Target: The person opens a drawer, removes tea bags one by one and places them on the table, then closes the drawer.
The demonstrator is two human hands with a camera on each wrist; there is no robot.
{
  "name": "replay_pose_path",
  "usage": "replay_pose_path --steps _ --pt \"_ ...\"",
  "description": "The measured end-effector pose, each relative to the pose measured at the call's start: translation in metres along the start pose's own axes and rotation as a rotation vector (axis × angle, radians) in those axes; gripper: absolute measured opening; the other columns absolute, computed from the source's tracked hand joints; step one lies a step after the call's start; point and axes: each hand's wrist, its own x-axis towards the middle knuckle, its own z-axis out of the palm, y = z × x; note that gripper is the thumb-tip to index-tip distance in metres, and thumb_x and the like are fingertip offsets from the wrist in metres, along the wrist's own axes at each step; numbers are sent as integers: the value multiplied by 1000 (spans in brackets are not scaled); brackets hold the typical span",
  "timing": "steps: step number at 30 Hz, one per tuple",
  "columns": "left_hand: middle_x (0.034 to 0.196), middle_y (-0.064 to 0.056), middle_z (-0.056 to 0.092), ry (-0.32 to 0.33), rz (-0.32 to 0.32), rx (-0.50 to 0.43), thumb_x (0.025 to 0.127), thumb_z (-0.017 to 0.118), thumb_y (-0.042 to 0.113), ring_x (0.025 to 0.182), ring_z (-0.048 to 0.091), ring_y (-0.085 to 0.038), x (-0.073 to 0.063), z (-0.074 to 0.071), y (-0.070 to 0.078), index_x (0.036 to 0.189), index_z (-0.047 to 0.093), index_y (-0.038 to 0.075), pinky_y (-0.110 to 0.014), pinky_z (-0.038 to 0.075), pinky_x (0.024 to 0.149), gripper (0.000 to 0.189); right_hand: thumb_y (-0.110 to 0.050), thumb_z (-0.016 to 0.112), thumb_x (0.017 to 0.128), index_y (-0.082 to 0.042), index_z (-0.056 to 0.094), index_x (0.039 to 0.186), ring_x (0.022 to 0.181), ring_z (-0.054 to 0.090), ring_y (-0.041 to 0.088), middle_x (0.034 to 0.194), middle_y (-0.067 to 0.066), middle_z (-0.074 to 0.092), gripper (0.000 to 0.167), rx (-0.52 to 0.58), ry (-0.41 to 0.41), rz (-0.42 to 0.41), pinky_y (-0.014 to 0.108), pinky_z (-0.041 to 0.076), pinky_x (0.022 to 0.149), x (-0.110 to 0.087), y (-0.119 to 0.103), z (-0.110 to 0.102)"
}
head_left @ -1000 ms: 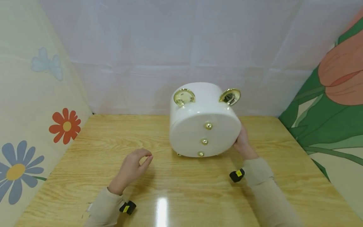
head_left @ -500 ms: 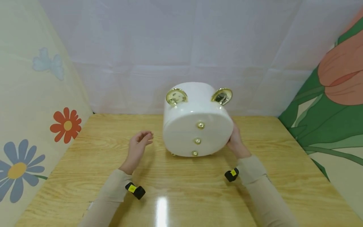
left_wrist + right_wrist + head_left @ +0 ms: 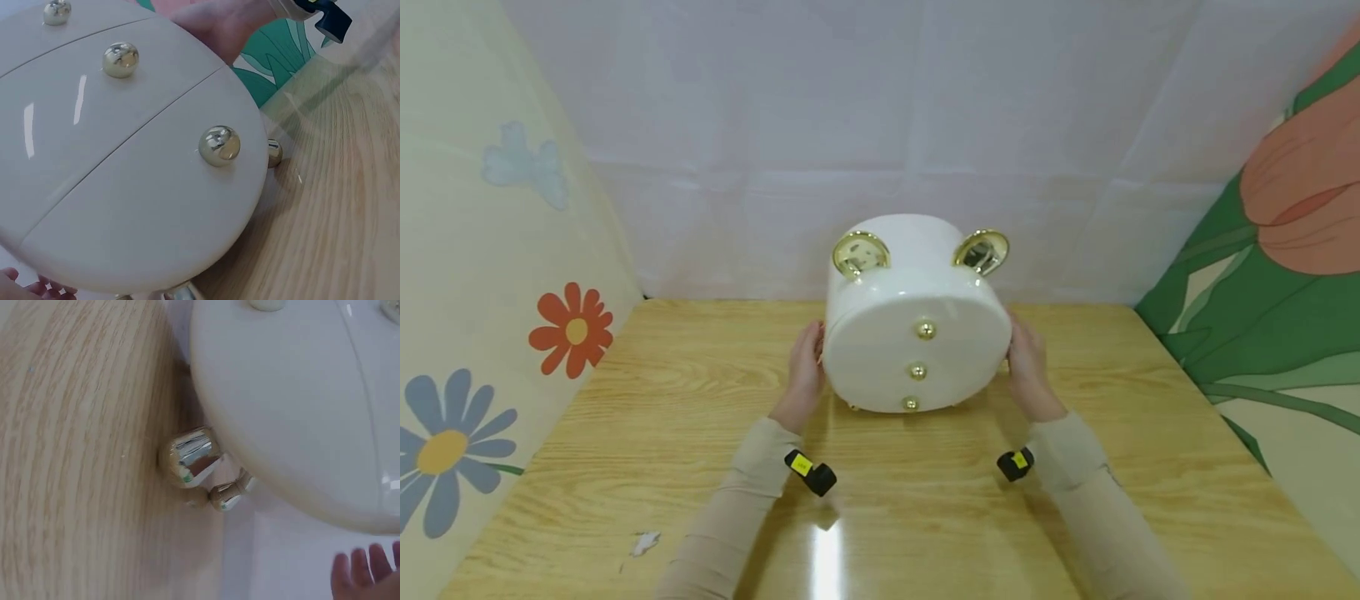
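Note:
A white rounded jewelry box [image 3: 880,358] with drawers stands on the table, its front facing me. Gold ears [image 3: 983,252] rise from its top, and three round gold knobs [image 3: 917,372] run down the front. My left hand [image 3: 805,371] is at the box's left side, part of its fingers hidden behind the edge. At the right side is my right hand [image 3: 1028,371], its fingers partly hidden too. The left wrist view shows seams between drawers [image 3: 144,181]. In the right wrist view, extended fingers [image 3: 360,567] show beside the wall, near gold feet [image 3: 190,459].
The wooden table [image 3: 917,500] carries a small pale torn patch [image 3: 645,543] at front left. A white cloth backdrop [image 3: 850,100] hangs behind, with a flower-printed panel [image 3: 467,292] at left and a tulip-printed one [image 3: 1285,333] at right.
My left hand has come forward and right, up to the box's left side. The box has shifted left along with my right hand, mostly in the first half second.

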Motion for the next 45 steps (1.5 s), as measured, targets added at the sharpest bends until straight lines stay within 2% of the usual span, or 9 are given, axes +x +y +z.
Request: replay_pose_path --steps 3,5,9,12,15,18,21,32,45 --pt "102 -2 56 -18 63 -18 95 46 28 94 53 -11 -1 4 -5 111 55 5 -25 44 81 29 -23 54 92 -10 63 88 81 51 6 85 -9 57 16 -166 66 -173 18 42 71 -6 -4 -4" --pt "101 1 53 22 31 28 97 39 25 92 51 -10 -15 20 12 113 51 5 -25 43 83 28 -13 54 91 0 61 96 85 50 7 91 -6 56 15 -249 104 -341 18 42 73 -10 -6 -5" --pt "101 7 52 28 -15 38 100 29 24 92 50 -5 -23 30 20 119 47 7 -20 40 83 31 4 61 80 12 57 97 78 47 11 84 9 53 19 -395 149 -725 18 38 69 -21 -13 -1" --pt "105 7 51 21 -53 20 100 25 24 96 48 -6 -24 32 22 124 43 7 -22 37 88 35 -4 65 78 13 57 94 73 45 18 78 20 52 24 -459 100 -981 19 36 67 -30 -20 9" --pt "107 7 51 20 -72 2 99 24 25 98 48 -7 -23 34 19 126 41 7 -23 36 90 37 -24 64 82 11 57 93 65 46 24 73 20 52 37 -513 -12 -1117 21 37 63 -41 -25 22" --pt "106 6 52 -1 -73 -26 99 24 28 96 50 -7 -22 33 16 128 39 8 -24 38 89 39 -38 60 85 8 57 95 59 47 23 68 15 53 47 -594 -100 -1171 26 41 55 -49 -25 35" --pt "106 7 53 -19 -76 -52 99 25 30 95 51 -6 -23 33 16 131 37 8 -24 39 88 41 -39 59 85 5 56 94 55 48 21 65 10 53 45 -672 -127 -1200 32 43 48 -55 -21 46" --pt "100 9 57 2 -79 -126 99 25 29 92 54 -7 -27 34 15 119 47 18 -23 41 85 31 -40 56 87 4 54 90 48 55 18 63 11 59 44 -769 -80 -1215 26 46 42 -62 -15 75" --pt "105 7 55 10 -74 -111 99 27 28 96 53 -8 -25 33 15 127 43 12 -24 41 87 36 -11 64 75 4 55 84 46 56 19 61 11 61 19 -746 -43 -1207 27 45 39 -62 -15 79"
